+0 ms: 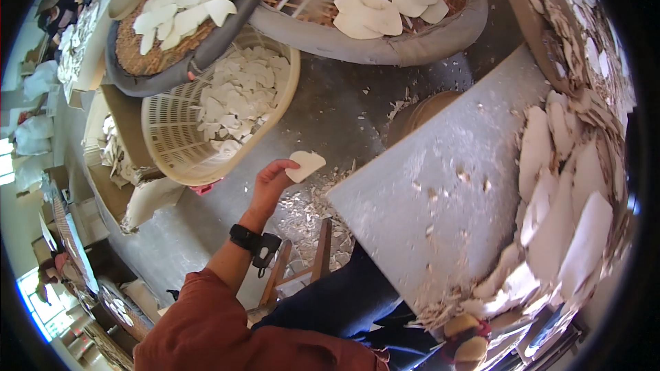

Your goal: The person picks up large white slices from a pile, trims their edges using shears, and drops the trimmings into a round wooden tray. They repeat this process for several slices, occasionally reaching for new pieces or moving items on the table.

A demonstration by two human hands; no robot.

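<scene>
Left hand pinches a pale flat slice between fingertips, held over the grey floor beside the cream plastic basket of slices. Right hand not visible.

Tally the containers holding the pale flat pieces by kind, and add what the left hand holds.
Round woven trays with grey rims: 2
Cream plastic lattice basket: 1
Pale flat piece in the left hand: 1
Total: 4
The loose pieces piled in the containers are too many to count.
</scene>
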